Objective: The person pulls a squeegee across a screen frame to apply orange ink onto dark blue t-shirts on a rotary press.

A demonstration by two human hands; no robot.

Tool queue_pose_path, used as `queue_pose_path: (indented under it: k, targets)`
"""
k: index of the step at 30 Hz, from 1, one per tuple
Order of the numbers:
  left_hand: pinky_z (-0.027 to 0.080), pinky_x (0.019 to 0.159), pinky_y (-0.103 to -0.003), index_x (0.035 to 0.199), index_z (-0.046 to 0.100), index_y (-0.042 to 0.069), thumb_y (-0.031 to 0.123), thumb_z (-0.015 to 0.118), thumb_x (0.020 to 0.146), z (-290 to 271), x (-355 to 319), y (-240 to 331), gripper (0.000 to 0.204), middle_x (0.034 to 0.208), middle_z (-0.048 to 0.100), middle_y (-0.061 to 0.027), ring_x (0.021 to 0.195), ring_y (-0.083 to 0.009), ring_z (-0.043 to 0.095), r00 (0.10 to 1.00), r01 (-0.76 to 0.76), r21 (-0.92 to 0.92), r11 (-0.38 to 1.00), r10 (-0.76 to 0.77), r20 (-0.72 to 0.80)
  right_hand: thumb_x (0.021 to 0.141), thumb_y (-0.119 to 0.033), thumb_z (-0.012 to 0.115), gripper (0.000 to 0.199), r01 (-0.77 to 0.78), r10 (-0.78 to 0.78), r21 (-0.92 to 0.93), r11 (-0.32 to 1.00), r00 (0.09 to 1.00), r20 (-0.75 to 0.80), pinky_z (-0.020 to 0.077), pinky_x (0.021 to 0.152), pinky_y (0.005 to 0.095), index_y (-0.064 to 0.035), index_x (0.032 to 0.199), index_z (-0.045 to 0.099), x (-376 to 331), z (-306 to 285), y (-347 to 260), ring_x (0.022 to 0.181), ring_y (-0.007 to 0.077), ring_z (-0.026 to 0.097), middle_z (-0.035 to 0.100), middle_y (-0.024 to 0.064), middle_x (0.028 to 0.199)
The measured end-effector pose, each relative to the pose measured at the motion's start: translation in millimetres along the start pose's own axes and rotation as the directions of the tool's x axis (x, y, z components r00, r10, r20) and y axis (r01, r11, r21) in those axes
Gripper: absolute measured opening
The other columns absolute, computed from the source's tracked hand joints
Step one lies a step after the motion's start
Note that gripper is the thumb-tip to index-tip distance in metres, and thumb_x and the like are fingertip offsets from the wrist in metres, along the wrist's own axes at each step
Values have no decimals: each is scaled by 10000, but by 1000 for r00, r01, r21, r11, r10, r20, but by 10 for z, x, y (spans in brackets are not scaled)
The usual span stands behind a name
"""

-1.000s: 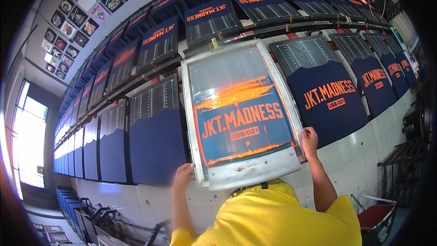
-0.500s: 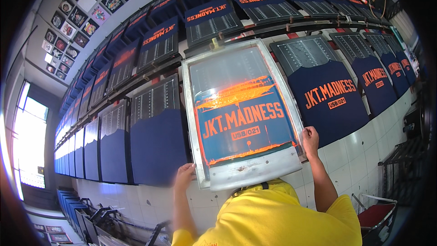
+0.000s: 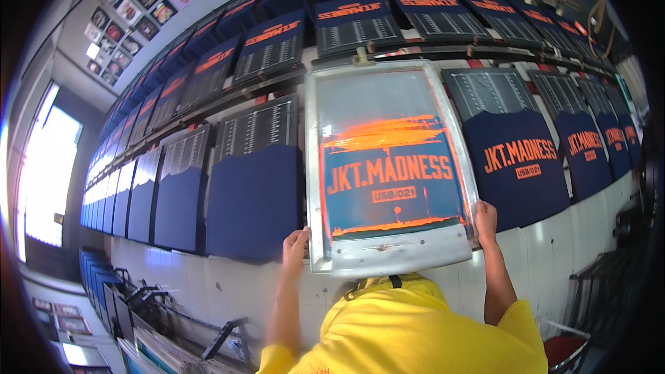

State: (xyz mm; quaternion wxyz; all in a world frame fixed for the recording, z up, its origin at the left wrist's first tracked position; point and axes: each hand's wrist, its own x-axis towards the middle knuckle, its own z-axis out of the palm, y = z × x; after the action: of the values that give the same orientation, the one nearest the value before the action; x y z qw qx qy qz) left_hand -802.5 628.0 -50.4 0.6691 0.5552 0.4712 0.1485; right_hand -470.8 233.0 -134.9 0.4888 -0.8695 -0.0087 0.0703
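My left hand (image 3: 295, 247) is closed on the left side of a screen printing frame (image 3: 314, 180), near its lower corner. My right hand (image 3: 486, 221) grips the opposite side, a little higher up. Orange ink (image 3: 384, 140) lies in a thick streak across the mesh, above orange lettering that shows on it. A thin ink line runs along the bottom of the mesh. Over the near end of the frame rests a wide, pale metal squeegee (image 3: 402, 256), touched by neither hand. The frame covers the board beneath, between two shirt-covered boards.
On the right, navy shirts (image 3: 521, 166) with orange lettering lie on boards. To the left, a plain navy shirt (image 3: 253, 201) covers the nearest board. A second row of printed shirts (image 3: 357, 12) stands behind a rail. Dark metal racks (image 3: 609, 270) are at the right.
The whole view has shifted, so the frame, boards and shirts appear farther right and less tilted. Both hands stay on the frame's sides; the ink streak looks much the same.
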Motion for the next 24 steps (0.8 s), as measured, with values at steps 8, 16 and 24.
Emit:
queue_pose_path:
  k: [8,16,24]
  targets:
    - [414,650,-251,1029,699,-67,290,643,946,-156,-7,-240,371,777,609,16,724,-61,503,982,-141,106,984,152,-113,977,-251,509,395,8,-8,1,1000,999,-50,427,705,376,109,855,619,-306,-125,-403,697,179,517,613,114,723]
    - [462,723,-266,1077,695,-66,246,621,959,-1222,145,-82,342,860,667,-49,788,-98,570,960,-207,102,973,222,-172,992,-230,506,382,61,-58,34,998,995,-80,454,769,317,117,971,667,-1064,604,-1036,786,142,557,668,88,839]
    - [431,673,-281,989,698,-64,297,604,982,-3374,715,-468,373,800,635,-12,734,-90,527,898,-274,252,928,341,-279,922,-230,551,333,38,-38,56,998,999,-10,486,664,396,68,903,697,-2192,2178,-1687,686,225,670,677,199,712]
